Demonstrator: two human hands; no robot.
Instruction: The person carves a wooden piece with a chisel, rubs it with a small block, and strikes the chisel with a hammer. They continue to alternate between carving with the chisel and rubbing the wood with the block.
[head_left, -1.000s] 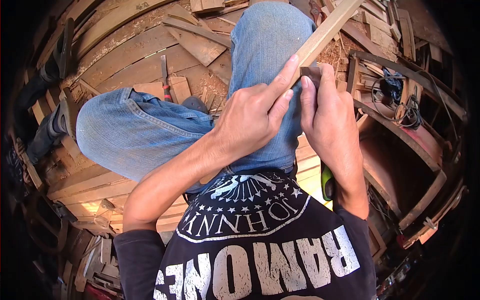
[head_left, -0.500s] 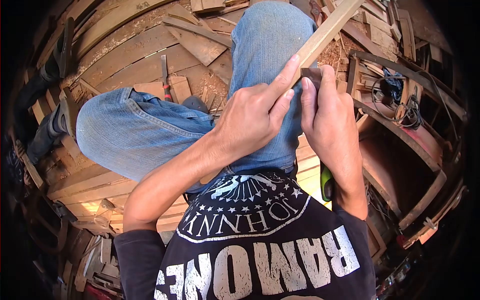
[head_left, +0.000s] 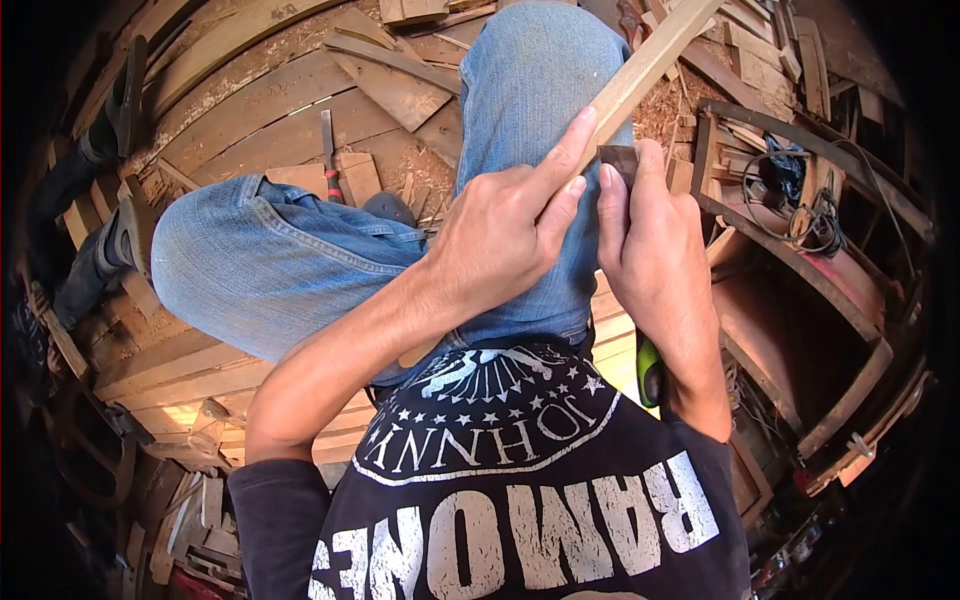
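Observation:
My left hand [head_left: 505, 225] grips the near end of a long pale wooden strip [head_left: 655, 65], its index finger stretched along the wood. The strip runs up and to the right, over my raised knee. Closed round a dark flat blade [head_left: 618, 158] is my right hand [head_left: 655, 235], thumb on one side and fingers on the other. The blade's upper end lies close beside the strip's edge; whether they touch is hard to tell. A green and black handle [head_left: 649, 372] shows below my right wrist.
A chisel with a red handle [head_left: 333, 185] lies on the wooden floor beyond my legs. Boards [head_left: 390, 85] and shavings are scattered ahead. At the right stand a curved wooden frame [head_left: 800, 265] and a coiled cable [head_left: 825, 225]. Another person's foot [head_left: 125, 235] is at the left.
My right hand and the dark blade have moved slightly down and toward my body along the strip. My left hand and the strip have barely shifted.

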